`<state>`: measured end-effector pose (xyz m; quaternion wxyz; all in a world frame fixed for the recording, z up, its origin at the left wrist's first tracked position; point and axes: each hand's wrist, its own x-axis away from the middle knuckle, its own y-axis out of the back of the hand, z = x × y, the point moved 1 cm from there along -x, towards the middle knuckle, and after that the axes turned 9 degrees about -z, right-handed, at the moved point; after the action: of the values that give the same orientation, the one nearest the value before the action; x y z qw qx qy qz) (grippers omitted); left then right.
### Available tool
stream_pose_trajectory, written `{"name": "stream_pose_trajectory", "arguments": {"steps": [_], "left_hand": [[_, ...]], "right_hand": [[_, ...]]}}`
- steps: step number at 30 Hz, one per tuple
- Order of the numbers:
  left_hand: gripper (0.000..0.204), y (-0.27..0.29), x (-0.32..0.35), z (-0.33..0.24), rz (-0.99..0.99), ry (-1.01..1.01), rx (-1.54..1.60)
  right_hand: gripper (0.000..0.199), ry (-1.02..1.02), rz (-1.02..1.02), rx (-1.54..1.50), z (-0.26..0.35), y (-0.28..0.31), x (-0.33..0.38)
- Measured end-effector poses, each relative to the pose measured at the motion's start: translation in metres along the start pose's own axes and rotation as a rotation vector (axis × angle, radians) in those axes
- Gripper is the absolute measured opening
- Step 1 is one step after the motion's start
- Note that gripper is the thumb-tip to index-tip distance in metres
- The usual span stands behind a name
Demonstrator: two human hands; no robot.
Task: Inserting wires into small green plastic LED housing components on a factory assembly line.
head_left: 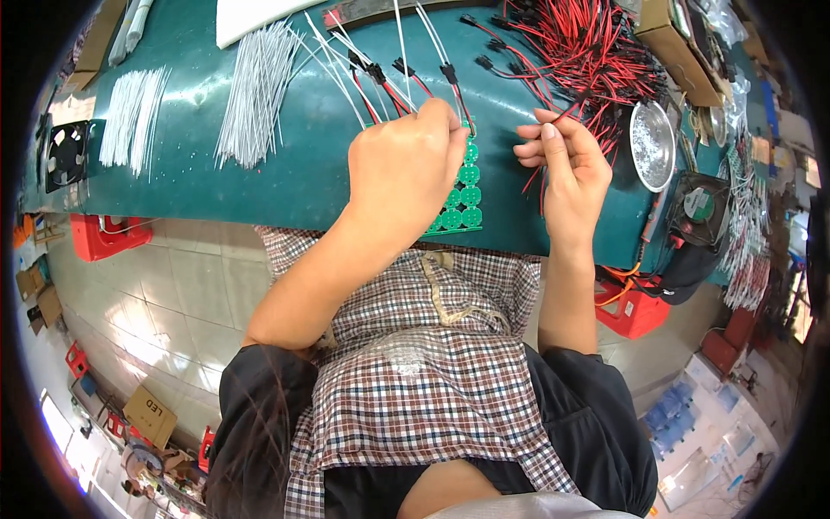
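My left hand point(402, 156) is closed over the upper part of a panel of small round green circuit boards point(469, 195). Its fingertips are bent out of sight, so what they pinch cannot be made out. Beyond it lie several red-and-black leads with black connectors point(449, 73) and white wires running out the far side. Right of the panel, my right hand point(566, 160) pinches a red-and-black wire lead point(566, 114) between thumb and forefinger, its other fingers loosely curled. Just behind that hand spreads a large heap of red-and-black leads point(588, 52).
On the green table are bundles of white wires point(259, 95) and a shorter white bunch point(131, 117) at left. A small fan point(66, 156) stands at the left edge, another fan point(699, 208) at right. A metal dish point(652, 147) and a cardboard box point(683, 52) sit beside the heap.
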<state>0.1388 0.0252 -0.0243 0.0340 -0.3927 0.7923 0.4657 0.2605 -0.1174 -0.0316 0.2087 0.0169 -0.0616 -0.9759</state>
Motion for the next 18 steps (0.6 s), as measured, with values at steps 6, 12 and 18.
{"name": "stream_pose_trajectory", "arguments": {"steps": [6, 12, 18], "left_hand": [[0.016, 0.027, -0.001, -0.004, 0.068, 0.069, 0.064], [0.013, 0.08, 0.008, 0.017, 0.002, 0.391, 0.336], [0.017, 0.138, -0.001, 0.102, -0.138, 0.546, 0.078]], "right_hand": [[0.019, -0.07, -0.047, -0.008, -0.004, 0.0, 0.0], [0.016, -0.072, -0.039, 0.173, -0.007, 0.003, 0.0], [0.01, 0.025, -0.119, 0.021, -0.015, 0.013, 0.002]]}}
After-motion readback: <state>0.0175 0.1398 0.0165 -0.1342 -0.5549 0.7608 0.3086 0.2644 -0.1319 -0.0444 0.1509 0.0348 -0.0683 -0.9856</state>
